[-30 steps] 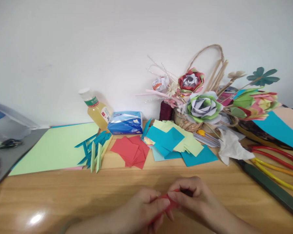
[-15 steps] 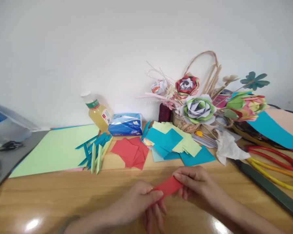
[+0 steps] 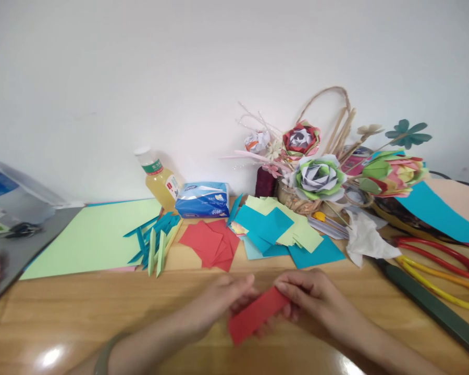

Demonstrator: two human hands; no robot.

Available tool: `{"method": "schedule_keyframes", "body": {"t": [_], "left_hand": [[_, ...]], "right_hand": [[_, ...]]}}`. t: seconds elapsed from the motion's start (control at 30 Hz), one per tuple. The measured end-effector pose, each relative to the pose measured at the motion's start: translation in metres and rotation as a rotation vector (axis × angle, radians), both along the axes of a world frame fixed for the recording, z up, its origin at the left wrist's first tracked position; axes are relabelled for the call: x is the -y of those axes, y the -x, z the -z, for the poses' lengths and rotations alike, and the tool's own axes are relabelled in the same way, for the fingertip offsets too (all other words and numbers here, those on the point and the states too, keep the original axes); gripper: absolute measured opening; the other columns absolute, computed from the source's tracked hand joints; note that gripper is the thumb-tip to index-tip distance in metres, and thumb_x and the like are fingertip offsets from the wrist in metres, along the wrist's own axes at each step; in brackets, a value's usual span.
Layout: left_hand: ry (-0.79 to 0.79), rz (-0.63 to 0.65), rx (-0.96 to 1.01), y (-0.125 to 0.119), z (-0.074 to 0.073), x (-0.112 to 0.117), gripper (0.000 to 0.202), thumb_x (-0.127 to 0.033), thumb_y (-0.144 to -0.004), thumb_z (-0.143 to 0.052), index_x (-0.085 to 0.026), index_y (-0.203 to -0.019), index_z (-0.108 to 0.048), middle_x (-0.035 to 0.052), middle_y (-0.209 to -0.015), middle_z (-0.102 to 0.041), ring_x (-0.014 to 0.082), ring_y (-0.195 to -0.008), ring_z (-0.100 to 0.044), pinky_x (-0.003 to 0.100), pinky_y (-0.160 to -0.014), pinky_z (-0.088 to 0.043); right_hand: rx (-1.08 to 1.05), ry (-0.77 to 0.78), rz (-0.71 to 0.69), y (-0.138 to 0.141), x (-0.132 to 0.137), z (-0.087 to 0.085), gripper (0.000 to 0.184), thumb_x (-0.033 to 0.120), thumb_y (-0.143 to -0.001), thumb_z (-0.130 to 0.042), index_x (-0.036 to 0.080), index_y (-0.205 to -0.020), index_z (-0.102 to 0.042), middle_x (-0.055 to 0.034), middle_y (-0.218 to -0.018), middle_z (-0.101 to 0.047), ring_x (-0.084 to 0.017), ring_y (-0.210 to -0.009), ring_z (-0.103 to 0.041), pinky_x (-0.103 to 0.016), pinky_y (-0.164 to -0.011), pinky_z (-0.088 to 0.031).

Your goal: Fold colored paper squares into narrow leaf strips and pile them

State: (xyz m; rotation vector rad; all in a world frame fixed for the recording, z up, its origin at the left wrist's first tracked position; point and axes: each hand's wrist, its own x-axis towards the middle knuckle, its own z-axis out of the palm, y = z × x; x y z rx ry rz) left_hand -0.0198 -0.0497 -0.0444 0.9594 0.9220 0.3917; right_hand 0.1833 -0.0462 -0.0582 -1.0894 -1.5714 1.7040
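Observation:
A folded strip of red paper (image 3: 254, 315) hangs low over the wooden table (image 3: 101, 312), tilted with its right end higher. My right hand (image 3: 312, 297) pinches that upper right end. Fingers of my left hand (image 3: 222, 297) are curled behind the strip's left half, gripping it from the far side. A loose pile of red paper squares (image 3: 209, 244) lies just beyond my hands, with blue and pale green squares (image 3: 277, 229) to its right.
A large pale green sheet (image 3: 89, 237) and folded blue and green strips (image 3: 156, 239) lie at left. Behind are a juice bottle (image 3: 158, 179), a tissue pack (image 3: 203, 199) and a basket of paper flowers (image 3: 316, 166). Crumpled tissue (image 3: 365, 237) and red and yellow tubes (image 3: 441, 265) sit at right.
The red paper went from bunched between my fingers to a flat strip held at both ends. My left hand shifted up behind it and the strip's free end swung lower.

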Motion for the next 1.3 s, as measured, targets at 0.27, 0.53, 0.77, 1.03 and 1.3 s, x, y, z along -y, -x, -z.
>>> {"method": "schedule_keyframes", "body": {"t": [0.27,0.53,0.77,1.03,1.3], "left_hand": [[0.157,0.064,0.114,-0.001,0.002,0.008,0.056,-0.063,-0.073,-0.057,-0.009,-0.084,-0.065,0.0031,-0.060,-0.061,0.0072,-0.040,-0.049,0.019,-0.045,-0.040],[0.073,0.083,0.095,-0.002,0.003,0.008,0.058,-0.065,-0.069,-0.057,-0.009,-0.078,-0.066,0.0075,-0.064,-0.066,0.0099,-0.040,-0.052,0.020,-0.043,-0.034],[0.040,0.030,0.004,0.003,0.007,0.003,0.052,-0.061,-0.060,-0.068,-0.009,-0.066,-0.063,0.0061,-0.056,-0.065,0.0113,-0.039,-0.055,0.021,-0.042,-0.040],[0.017,0.021,-0.059,0.021,0.008,-0.006,0.049,-0.057,-0.064,-0.069,-0.008,-0.064,-0.065,0.0086,-0.055,-0.065,0.0151,-0.044,-0.060,0.021,-0.041,-0.042],[-0.192,-0.223,0.018,0.009,0.012,-0.013,0.062,-0.049,-0.059,-0.076,-0.018,-0.110,-0.059,0.0068,-0.095,-0.065,0.0150,-0.068,-0.064,0.025,-0.062,-0.048]], "right_hand": [[-0.028,-0.018,-0.081,0.005,0.003,-0.001,0.040,0.050,-0.087,-0.048,0.016,-0.068,-0.057,-0.0010,-0.063,-0.057,-0.011,-0.057,-0.049,-0.023,-0.053,-0.037],[0.031,0.010,-0.068,0.002,-0.004,-0.007,0.044,0.056,-0.081,-0.053,0.014,-0.068,-0.060,-0.0013,-0.058,-0.058,-0.010,-0.051,-0.050,-0.022,-0.050,-0.037],[0.057,0.044,0.000,-0.006,-0.012,-0.006,0.049,0.062,-0.074,-0.057,0.014,-0.066,-0.061,-0.0008,-0.052,-0.058,-0.009,-0.045,-0.051,-0.022,-0.045,-0.039],[0.083,-0.045,0.235,-0.038,-0.032,-0.018,0.043,0.057,-0.074,-0.061,0.017,-0.059,-0.059,0.0001,-0.053,-0.059,-0.009,-0.045,-0.051,-0.022,-0.048,-0.040],[0.106,0.013,0.183,-0.018,-0.025,-0.013,0.050,0.062,-0.071,-0.059,0.014,-0.081,-0.068,-0.0036,-0.058,-0.064,-0.014,-0.048,-0.057,-0.027,-0.051,-0.046]]}}
